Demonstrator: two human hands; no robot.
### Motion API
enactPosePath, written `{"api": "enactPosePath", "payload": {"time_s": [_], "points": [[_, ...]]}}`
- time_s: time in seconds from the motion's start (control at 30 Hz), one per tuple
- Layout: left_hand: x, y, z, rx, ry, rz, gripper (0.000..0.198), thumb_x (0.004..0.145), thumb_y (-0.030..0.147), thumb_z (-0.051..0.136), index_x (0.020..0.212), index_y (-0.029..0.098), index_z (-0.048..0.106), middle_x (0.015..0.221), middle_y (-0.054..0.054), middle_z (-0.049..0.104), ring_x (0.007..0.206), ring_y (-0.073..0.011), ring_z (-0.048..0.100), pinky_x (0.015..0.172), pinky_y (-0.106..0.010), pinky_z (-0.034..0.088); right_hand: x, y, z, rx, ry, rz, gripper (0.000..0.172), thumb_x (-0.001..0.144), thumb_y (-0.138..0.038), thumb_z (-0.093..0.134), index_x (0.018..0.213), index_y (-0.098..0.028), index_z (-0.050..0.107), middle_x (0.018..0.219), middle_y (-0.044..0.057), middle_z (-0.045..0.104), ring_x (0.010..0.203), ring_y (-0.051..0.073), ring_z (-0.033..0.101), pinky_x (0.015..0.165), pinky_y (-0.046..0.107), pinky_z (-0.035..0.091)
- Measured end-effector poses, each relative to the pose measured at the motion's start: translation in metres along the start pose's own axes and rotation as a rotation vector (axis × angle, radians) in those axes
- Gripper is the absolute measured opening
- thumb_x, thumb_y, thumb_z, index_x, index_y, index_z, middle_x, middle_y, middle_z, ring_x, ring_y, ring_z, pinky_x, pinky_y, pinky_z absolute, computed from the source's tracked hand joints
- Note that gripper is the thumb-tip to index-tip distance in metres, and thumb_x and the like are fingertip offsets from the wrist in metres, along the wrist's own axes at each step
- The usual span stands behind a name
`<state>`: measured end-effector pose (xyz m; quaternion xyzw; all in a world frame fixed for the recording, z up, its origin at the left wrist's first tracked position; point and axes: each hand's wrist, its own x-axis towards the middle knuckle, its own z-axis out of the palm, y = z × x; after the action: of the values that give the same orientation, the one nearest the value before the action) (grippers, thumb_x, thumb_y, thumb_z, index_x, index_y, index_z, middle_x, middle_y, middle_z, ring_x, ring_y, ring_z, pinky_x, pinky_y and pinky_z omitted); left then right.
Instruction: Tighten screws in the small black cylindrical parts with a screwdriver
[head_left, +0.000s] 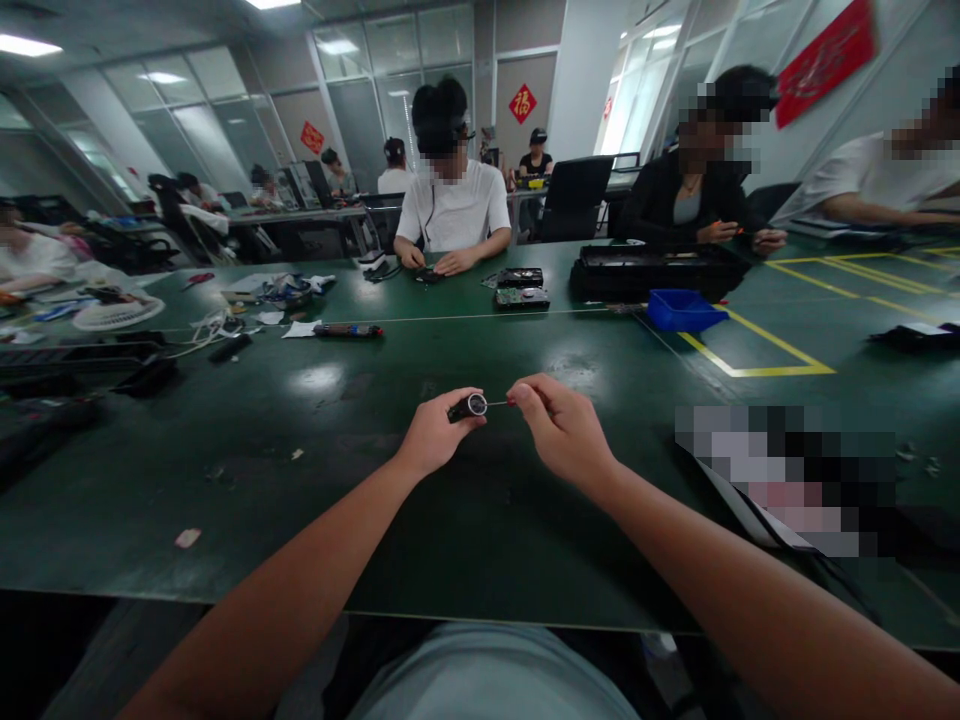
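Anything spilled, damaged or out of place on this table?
Slightly: a pale scrap near the front edge of the table and a smaller scrap farther back lie loose, left of the left hand, like stray litter. No spill or obvious damage shows.

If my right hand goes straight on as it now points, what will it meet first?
Probably the dark cylindrical part in the left hand; the thin rod points at it, though depth is unclear.

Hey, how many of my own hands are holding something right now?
2. Your left hand grips a dark cylindrical piece; your right hand pinches a slim tool, its thin shaft pointing at that piece.
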<state>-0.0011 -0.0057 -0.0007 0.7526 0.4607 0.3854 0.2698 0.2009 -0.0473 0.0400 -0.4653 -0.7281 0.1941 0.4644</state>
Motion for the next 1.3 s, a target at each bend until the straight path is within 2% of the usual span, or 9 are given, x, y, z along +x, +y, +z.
{"api": "enactPosePath", "payload": {"time_s": [0.13,0.23,0.37,0.47,0.63,0.77,0.87,1.0,1.3], "points": [[0.000,-0.004,0.001,-0.003,0.016,0.015,0.041,0.082,0.024,0.075,0.122,0.023,0.067,0.122,-0.005,0.070,0.117,-0.0244,0.062,0.108,-0.043,0.043,0.004,0.005,0.004,0.216,0.088,0.118,0.020,0.094,-0.035,0.053,0.106,-0.020,0.062,0.084,0.003,0.068,0.074,0.017,0.063,0.068,0.032,0.048],[0.001,-0.007,0.001,-0.003,0.040,0.017,0.041,0.082,0.023,0.074,0.122,0.024,0.067,0.124,-0.005,0.069,0.118,-0.0239,0.061,0.109,-0.043,0.041,0.010,0.013,0.008,0.474,0.139,0.221,0.023,0.091,-0.041,0.057,0.095,-0.019,0.064,0.081,0.004,0.066,0.075,0.017,0.063,0.075,0.035,0.052],[0.000,-0.006,0.000,-0.001,0.014,0.066,0.040,0.083,0.023,0.073,0.122,0.028,0.067,0.123,-0.003,0.069,0.118,-0.0233,0.060,0.108,-0.044,0.041,0.017,0.024,0.011,0.771,0.176,0.425,0.025,0.086,-0.044,0.062,0.087,-0.020,0.065,0.077,0.002,0.063,0.071,0.016,0.061,0.073,0.035,0.055],[0.000,-0.003,-0.001,0.026,-0.017,0.067,0.039,0.084,0.023,0.072,0.122,0.029,0.067,0.123,-0.003,0.069,0.117,-0.0237,0.059,0.106,-0.044,0.041,0.020,0.028,0.009,0.883,0.200,0.516,0.025,0.084,-0.045,0.064,0.081,-0.020,0.063,0.070,0.000,0.059,0.063,0.014,0.057,0.068,0.034,0.055],[0.001,-0.004,-0.001,0.085,-0.028,0.048,0.038,0.085,0.026,0.072,0.123,0.028,0.067,0.122,-0.004,0.069,0.115,-0.0245,0.060,0.103,-0.044,0.042,0.020,0.024,0.003,0.665,0.278,0.358,0.022,0.089,-0.043,0.060,0.087,-0.021,0.062,0.077,0.001,0.063,0.068,0.015,0.059,0.070,0.034,0.054],[0.001,-0.005,0.000,0.104,-0.029,0.070,0.039,0.085,0.027,0.072,0.123,0.028,0.066,0.121,-0.004,0.069,0.112,-0.0245,0.061,0.101,-0.044,0.043,0.015,0.016,0.002,0.363,0.259,0.192,0.022,0.095,-0.041,0.052,0.093,-0.021,0.061,0.078,0.002,0.065,0.071,0.017,0.062,0.070,0.035,0.051],[0.000,-0.004,-0.001,0.103,-0.039,0.081,0.040,0.086,0.028,0.072,0.125,0.028,0.065,0.118,-0.004,0.070,0.111,-0.0240,0.061,0.100,-0.042,0.044,0.012,0.013,0.001,0.231,0.241,0.137,0.021,0.097,-0.039,0.049,0.094,-0.022,0.060,0.079,0.003,0.067,0.072,0.017,0.063,0.070,0.035,0.051],[-0.001,-0.002,-0.001,0.116,-0.041,0.074,0.039,0.086,0.030,0.071,0.125,0.029,0.065,0.117,-0.003,0.070,0.109,-0.0238,0.061,0.098,-0.042,0.044,0.011,0.013,0.002,0.182,0.198,0.119,0.020,0.097,-0.038,0.048,0.095,-0.021,0.060,0.079,0.003,0.068,0.073,0.018,0.064,0.070,0.034,0.050],[0.000,-0.002,-0.002,0.145,-0.040,0.057,0.040,0.085,0.028,0.072,0.124,0.028,0.066,0.115,-0.003,0.070,0.107,-0.0241,0.061,0.097,-0.043,0.044,0.012,0.015,0.003,0.250,0.185,0.165,0.021,0.097,-0.039,0.047,0.094,-0.021,0.059,0.080,0.003,0.067,0.072,0.017,0.062,0.069,0.033,0.049]]}}
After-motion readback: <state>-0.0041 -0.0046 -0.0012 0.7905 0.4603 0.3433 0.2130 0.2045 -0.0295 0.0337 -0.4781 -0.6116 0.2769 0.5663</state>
